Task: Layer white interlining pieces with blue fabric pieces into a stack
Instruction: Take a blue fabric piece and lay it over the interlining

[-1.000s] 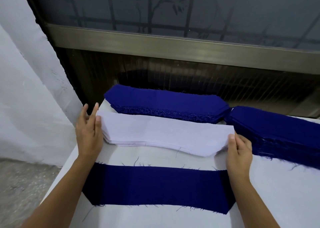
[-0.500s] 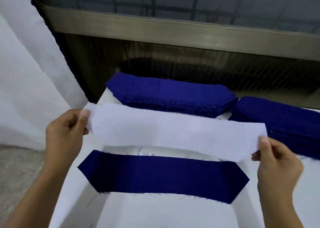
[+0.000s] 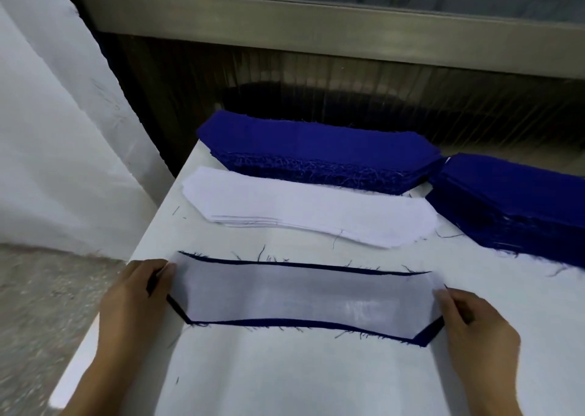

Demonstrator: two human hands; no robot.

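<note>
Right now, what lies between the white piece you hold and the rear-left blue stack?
Head view: the white interlining pile lies between the white piece and the blue stack, beyond a strip of table.

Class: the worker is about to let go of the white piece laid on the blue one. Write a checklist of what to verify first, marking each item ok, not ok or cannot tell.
1. The white interlining piece lies on the blue fabric piece: ok, blue shows along both long edges.
2. Ends matched: cannot tell, the left hand and right hand cover both tips.
3. Top piece flat, no fold showing: ok.
4. Both hands hold its ends: ok.
5. The white interlining stack has more pieces: ok.
6. The far blue stack and right blue stack are stocked for the next layer: ok.
</note>
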